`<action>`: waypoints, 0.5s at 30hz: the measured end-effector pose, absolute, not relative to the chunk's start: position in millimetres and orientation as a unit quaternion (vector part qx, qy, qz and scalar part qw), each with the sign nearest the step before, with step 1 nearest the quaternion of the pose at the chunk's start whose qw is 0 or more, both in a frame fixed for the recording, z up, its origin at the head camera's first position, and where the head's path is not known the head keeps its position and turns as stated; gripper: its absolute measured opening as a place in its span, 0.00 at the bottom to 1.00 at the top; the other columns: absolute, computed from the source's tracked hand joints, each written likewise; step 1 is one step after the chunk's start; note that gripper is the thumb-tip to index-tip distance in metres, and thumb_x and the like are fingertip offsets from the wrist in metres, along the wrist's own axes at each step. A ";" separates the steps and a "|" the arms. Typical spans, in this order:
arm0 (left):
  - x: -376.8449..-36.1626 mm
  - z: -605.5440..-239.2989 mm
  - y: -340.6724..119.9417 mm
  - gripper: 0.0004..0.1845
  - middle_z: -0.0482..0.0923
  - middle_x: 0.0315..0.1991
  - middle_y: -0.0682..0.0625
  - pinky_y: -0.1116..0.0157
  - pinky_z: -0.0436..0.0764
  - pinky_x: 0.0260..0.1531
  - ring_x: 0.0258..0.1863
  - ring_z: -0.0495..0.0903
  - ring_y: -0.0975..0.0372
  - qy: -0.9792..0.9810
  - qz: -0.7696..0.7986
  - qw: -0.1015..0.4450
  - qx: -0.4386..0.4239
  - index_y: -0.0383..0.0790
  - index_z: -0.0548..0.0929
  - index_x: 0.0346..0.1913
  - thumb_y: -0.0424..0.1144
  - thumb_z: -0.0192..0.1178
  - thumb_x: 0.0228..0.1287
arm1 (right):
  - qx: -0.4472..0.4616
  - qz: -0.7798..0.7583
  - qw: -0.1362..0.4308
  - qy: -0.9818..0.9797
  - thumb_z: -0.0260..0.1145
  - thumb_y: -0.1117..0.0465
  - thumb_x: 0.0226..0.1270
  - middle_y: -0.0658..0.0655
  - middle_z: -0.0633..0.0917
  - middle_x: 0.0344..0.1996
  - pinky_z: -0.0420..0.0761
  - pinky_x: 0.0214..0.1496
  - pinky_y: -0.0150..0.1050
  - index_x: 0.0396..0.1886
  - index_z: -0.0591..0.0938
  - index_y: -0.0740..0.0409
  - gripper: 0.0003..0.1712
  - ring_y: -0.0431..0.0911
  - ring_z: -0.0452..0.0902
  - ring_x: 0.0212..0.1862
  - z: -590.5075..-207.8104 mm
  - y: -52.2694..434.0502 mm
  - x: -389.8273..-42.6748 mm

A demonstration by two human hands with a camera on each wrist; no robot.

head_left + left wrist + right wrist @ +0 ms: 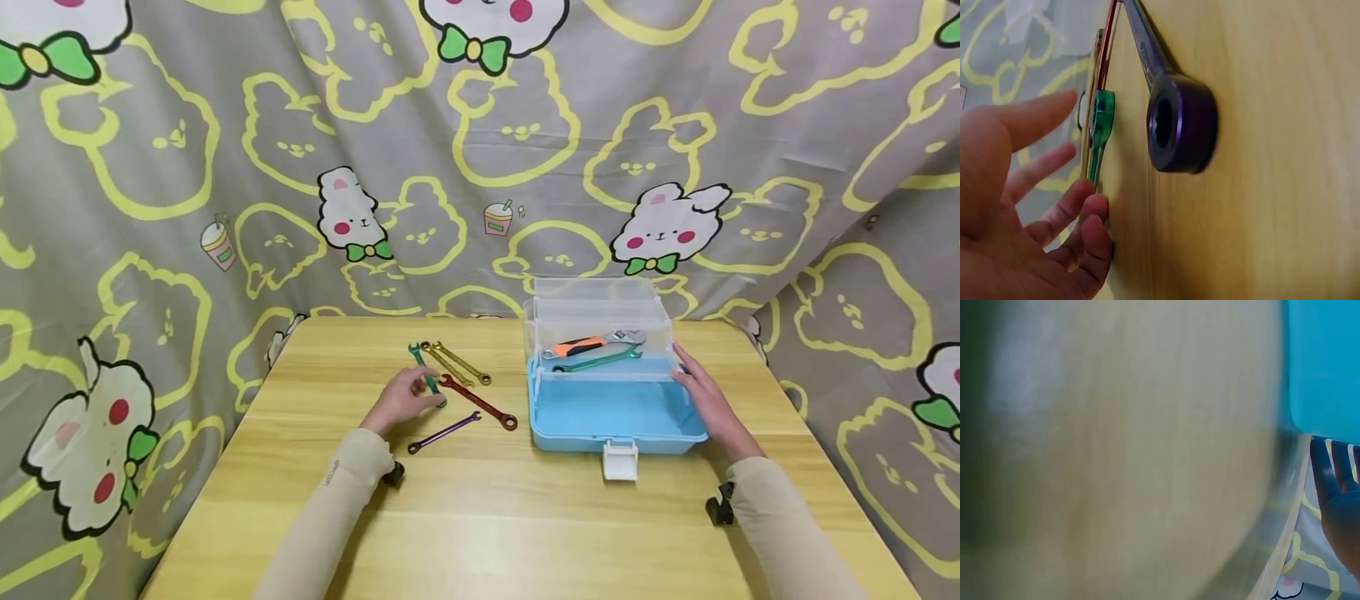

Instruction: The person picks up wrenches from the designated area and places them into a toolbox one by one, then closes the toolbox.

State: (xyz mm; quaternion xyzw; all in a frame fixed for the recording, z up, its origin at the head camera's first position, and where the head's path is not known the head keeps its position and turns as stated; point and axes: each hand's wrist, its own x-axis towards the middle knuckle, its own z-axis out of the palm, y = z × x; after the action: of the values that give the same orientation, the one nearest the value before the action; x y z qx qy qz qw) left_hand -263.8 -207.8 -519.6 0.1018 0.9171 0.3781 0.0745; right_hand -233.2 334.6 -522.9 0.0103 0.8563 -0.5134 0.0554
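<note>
My left hand (402,400) reaches over a green ratchet wrench (417,357) lying on the table. In the left wrist view its thumb stands apart from the loosely bent fingers, whose tips are right at the green wrench (1103,115). A red wrench (483,404) and a purple wrench (444,433) lie beside this hand, with two gold wrenches (467,365) just beyond. My right hand (712,404) rests with extended fingers against the right side of a blue toolbox (622,444). Its fingers also show against the blue wall (1329,375) in the right wrist view.
The toolbox stands unlatched, its white latch (621,461) hanging at the front and its clear trays (600,292) raised. An adjustable wrench (585,345) with an orange handle and another green wrench (600,361) lie in a tray. A patterned curtain (420,125) hangs behind the wooden table (487,525).
</note>
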 end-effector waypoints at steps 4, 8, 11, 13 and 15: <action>-259.8 -519.9 -206.9 0.21 0.76 0.48 0.41 0.57 0.75 0.40 0.44 0.75 0.53 0.925 0.351 0.085 0.123 0.43 0.84 0.61 0.44 0.70 0.68 | 0.014 -0.511 0.063 0.857 0.40 0.33 0.83 0.58 0.34 0.85 0.38 0.71 0.83 0.85 0.38 0.32 0.40 0.72 0.30 0.82 -521.8 333.2 -234.8; -257.4 -520.3 -205.6 0.13 0.76 0.45 0.43 0.57 0.74 0.39 0.41 0.74 0.55 0.934 0.329 0.069 0.124 0.42 0.86 0.51 0.42 0.71 0.67 | 0.014 -0.512 0.066 0.856 0.40 0.33 0.83 0.58 0.34 0.85 0.39 0.71 0.82 0.85 0.38 0.31 0.40 0.72 0.30 0.82 -521.4 332.2 -236.3; -256.8 -519.4 -207.2 0.10 0.76 0.43 0.43 0.57 0.74 0.39 0.40 0.74 0.55 0.937 0.324 0.057 0.120 0.41 0.85 0.46 0.39 0.72 0.66 | 0.013 -0.514 0.067 0.855 0.40 0.33 0.83 0.58 0.35 0.85 0.39 0.72 0.82 0.85 0.38 0.31 0.39 0.72 0.30 0.82 -521.5 331.8 -236.8; -256.7 -518.4 -208.9 0.08 0.75 0.42 0.43 0.56 0.74 0.39 0.39 0.74 0.55 0.936 0.325 0.057 0.121 0.40 0.85 0.43 0.37 0.72 0.65 | 0.014 -0.512 0.067 0.856 0.39 0.33 0.83 0.58 0.34 0.85 0.39 0.71 0.82 0.85 0.38 0.31 0.39 0.72 0.30 0.82 -521.9 332.2 -236.5; -256.3 -517.3 -211.0 0.07 0.75 0.42 0.41 0.56 0.75 0.40 0.39 0.74 0.54 0.933 0.332 0.064 0.119 0.39 0.85 0.41 0.34 0.72 0.64 | 0.016 -0.510 0.066 0.857 0.39 0.33 0.83 0.58 0.34 0.85 0.39 0.71 0.82 0.85 0.38 0.31 0.40 0.72 0.30 0.82 -522.4 333.0 -235.8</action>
State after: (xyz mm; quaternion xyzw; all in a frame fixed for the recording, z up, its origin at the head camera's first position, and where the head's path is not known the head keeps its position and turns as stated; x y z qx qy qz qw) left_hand -256.3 -211.0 -517.3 0.1189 0.9335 0.3324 0.0636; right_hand -235.8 333.0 -522.4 0.0155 0.8572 -0.5104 0.0664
